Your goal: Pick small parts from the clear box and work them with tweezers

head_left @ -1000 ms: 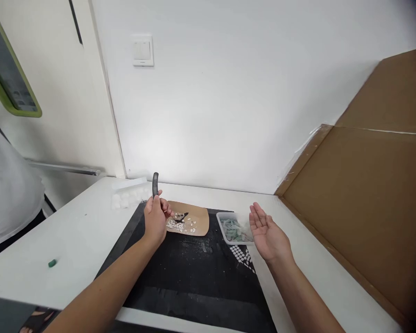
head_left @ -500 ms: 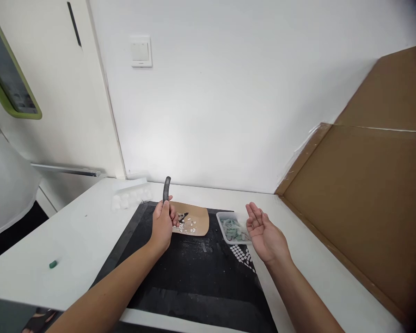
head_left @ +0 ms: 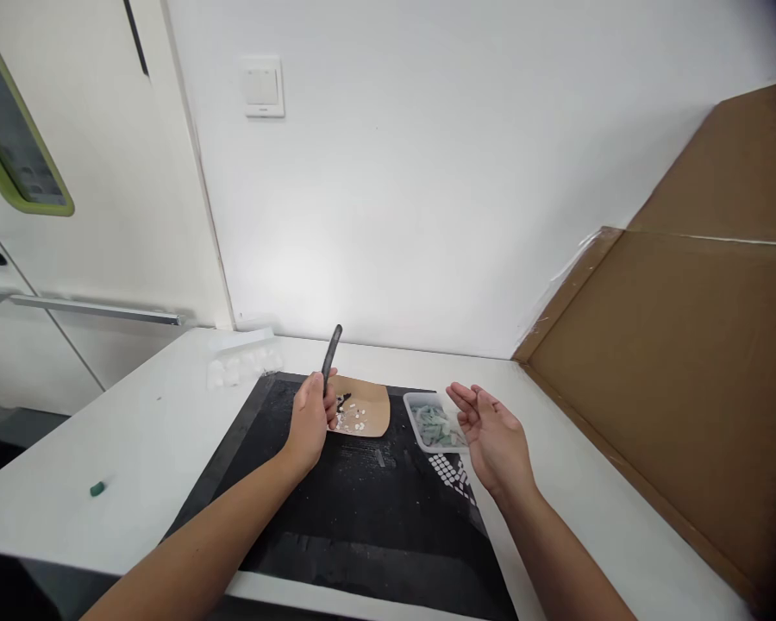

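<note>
My left hand (head_left: 311, 421) is closed around a pair of dark nippers (head_left: 330, 356); one handle sticks up and tilts right, the jaws point down at a brown board (head_left: 373, 414). Small white chips (head_left: 353, 422) lie scattered on that board. My right hand (head_left: 491, 434) hovers palm up with fingers spread, holding nothing, just right of a clear tray of green-grey pieces (head_left: 434, 425). Both hands are above a black mat (head_left: 355, 500).
A sheet of small white tiles (head_left: 451, 473) lies on the mat below the tray. A white moulded tray (head_left: 242, 365) sits at the back left, a small green piece (head_left: 97, 488) on the white table. Large cardboard (head_left: 679, 362) leans at the right.
My left hand has shifted right with the nippers, whose handle now tilts right. My right hand moved slightly left. The person in white at the left edge has left the view.
</note>
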